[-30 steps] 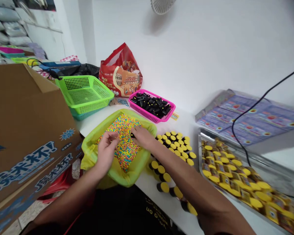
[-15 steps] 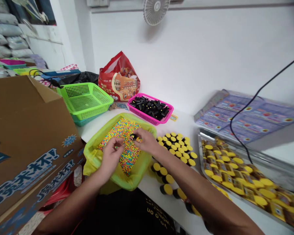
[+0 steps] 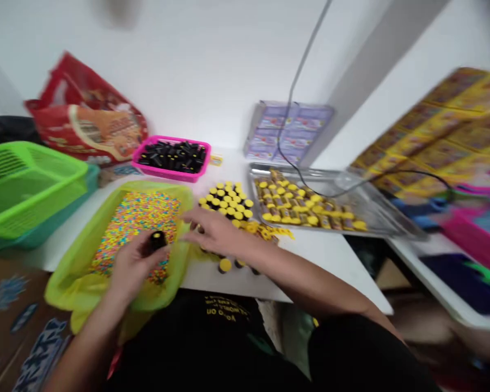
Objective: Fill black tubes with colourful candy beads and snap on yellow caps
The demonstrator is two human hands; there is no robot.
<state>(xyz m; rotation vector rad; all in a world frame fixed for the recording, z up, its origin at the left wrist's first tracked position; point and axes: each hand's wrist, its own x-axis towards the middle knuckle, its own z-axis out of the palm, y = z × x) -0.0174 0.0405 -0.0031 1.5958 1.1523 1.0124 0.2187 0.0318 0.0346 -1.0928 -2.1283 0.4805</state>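
My left hand [image 3: 131, 264] is closed around a small black container [image 3: 158, 239], its round end facing up. It hovers above many small multicoloured balls [image 3: 141, 215] in a basket lined with translucent yellow plastic [image 3: 61, 283]. My right hand [image 3: 214, 231] is over the basket's right side, thumb and fingers apart, with nothing visible between them; motion blurs it a little. Beside and partly behind it stand several black containers with yellow caps [image 3: 228, 201]. Another yellow-capped container [image 3: 225, 265] stands nearer the table's front edge.
A pink basket [image 3: 204, 160] of black containers is behind the lined basket. Green baskets [image 3: 32, 190] and a red bag [image 3: 93, 125] are at left. On the right, a metal tray [image 3: 375, 220] holds filled yellow-capped containers [image 3: 302, 204]; a cable [image 3: 288, 117] hangs across it.
The view has swung to the right. The small black container, earlier at my right hand's fingertips, is now in my left hand. My right hand has moved away toward the yellow-capped containers.
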